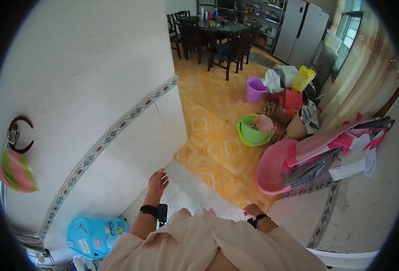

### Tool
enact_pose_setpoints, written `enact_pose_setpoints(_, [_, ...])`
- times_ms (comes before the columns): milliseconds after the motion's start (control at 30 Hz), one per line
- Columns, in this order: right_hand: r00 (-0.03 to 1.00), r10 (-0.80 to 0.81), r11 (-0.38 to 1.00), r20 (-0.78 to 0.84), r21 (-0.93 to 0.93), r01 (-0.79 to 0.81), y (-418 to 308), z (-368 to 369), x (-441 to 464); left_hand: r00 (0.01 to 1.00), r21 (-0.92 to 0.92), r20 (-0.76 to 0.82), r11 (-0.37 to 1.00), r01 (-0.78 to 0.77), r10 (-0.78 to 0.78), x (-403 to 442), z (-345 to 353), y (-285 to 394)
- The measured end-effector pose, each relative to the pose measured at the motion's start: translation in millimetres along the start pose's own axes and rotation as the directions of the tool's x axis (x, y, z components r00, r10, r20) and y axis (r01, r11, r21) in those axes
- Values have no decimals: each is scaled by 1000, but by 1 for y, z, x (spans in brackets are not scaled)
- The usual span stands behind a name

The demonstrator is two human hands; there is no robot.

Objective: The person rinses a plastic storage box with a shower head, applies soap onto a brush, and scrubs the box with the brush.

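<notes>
My left hand (158,182) hangs in front of me beside the white wall, its fingers loosely apart and nothing in them. A black strap with a small black device (162,212) is on that wrist. Low on the other side is my right hand (252,210), fingers slightly bent and no object visible in it. It also has a black wrist strap (259,219). Nearest to this hand is a pink basin (271,174), apart from it. Checked and pink-edged cloths (314,153) lie over the basin's right side.
Ahead, a green basin (246,137) and a purple bucket (255,90) stand on the orange tiled floor (208,117). Bags, including a yellow one (303,78), crowd the curtain. A dining table (228,28) with chairs is farther back. A blue plastic rack (84,237) stands lower left.
</notes>
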State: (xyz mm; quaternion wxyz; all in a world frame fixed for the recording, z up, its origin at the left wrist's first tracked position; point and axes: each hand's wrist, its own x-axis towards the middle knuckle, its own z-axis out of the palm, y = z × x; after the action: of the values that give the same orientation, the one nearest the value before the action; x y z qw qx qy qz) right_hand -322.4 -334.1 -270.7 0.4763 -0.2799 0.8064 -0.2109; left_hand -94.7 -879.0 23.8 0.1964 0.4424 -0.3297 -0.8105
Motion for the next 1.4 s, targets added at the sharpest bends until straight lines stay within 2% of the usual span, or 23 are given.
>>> enact_pose_setpoints(100, [1000,-19,1000,-19,12,19,17,-8,9,999,28,34,1000,5,-6,27,31,3])
enact_pose_setpoints(200, [997,43,989,-70,141,-33,22,-16,10,999,67,-28,997,35,-33,57,58,8])
enact_pose_setpoints(267, [976,217,947,0,242,-211,-25,-56,7,999,28,-48,999,25,-24,83,66,7])
enact_pose_setpoints(333, [935,353,896,-40,304,-325,-64,-90,11,995,33,-81,998,57,-55,103,84,10])
enact_pose_setpoints(433, [956,285,939,-65,218,-266,-88,-146,53,988,42,-98,992,120,-115,167,112,18])
enact_pose_setpoints(500, [960,227,904,-166,402,-144,-89,-171,79,985,35,-96,988,147,-143,228,120,3])
enact_pose_setpoints(533, [982,68,975,-174,222,-28,-70,-182,104,984,32,-91,987,160,-156,258,131,5])
enact_pose_setpoints(567, [992,48,986,-117,164,-28,-62,-194,123,979,22,-66,981,194,-192,278,147,11])
enact_pose_setpoints(600, [982,173,967,-82,203,-153,-108,-230,119,973,8,-49,974,227,-227,296,164,17])
enact_pose_setpoints(633, [973,221,943,-65,269,-196,-114,-244,131,972,35,-35,972,233,-232,310,186,27])
enact_pose_setpoints(667, [981,194,955,-14,230,-186,-126,-269,139,958,66,-88,958,278,-272,330,210,38])
enact_pose_setpoints(733, [917,391,805,86,451,-385,-155,-314,158,960,97,-6,955,279,-280,352,255,75])
enact_pose_setpoints(767, [933,348,788,91,511,-344,-149,-332,179,963,87,-12,959,269,-269,368,279,93])
enact_pose_setpoints(833, [946,305,768,106,560,-311,-125,-366,221,972,206,70,957,204,-223,399,318,123])
enact_pose_setpoints(900, [969,242,748,-46,646,-157,-114,-401,282,976,221,87,959,177,-200,436,346,143])
enact_pose_setpoints(933, [971,234,753,-45,640,-152,-127,-423,295,975,241,117,958,157,-190,452,364,151])
enact_pose_setpoints(1000, [960,171,870,-221,491,-42,-173,-481,314,981,215,97,966,143,-167,474,401,169])
enact_pose_setpoints(1067, [957,215,872,-196,480,-98,-213,-534,330,968,143,121,969,202,-220,502,434,182])
enact_pose_setpoints(1133, [966,213,930,-147,335,-154,-244,-583,355,971,106,132,976,188,-202,530,471,204])
enact_pose_setpoints(1200, [975,196,931,-101,333,-152,-232,-616,401,968,55,140,978,203,-209,549,490,220])
enact_pose_setpoints(1233, [996,-62,992,-56,105,68,-209,-633,435,980,60,139,989,137,-144,566,498,228])
enact_pose_setpoints(1333, [971,-195,946,-138,-289,149,-233,-709,511,993,8,72,996,91,-91,620,517,265])
enact_pose_setpoints(1400, [944,-291,871,-153,-451,195,-269,-756,564,998,-40,5,997,62,-62,645,527,291])
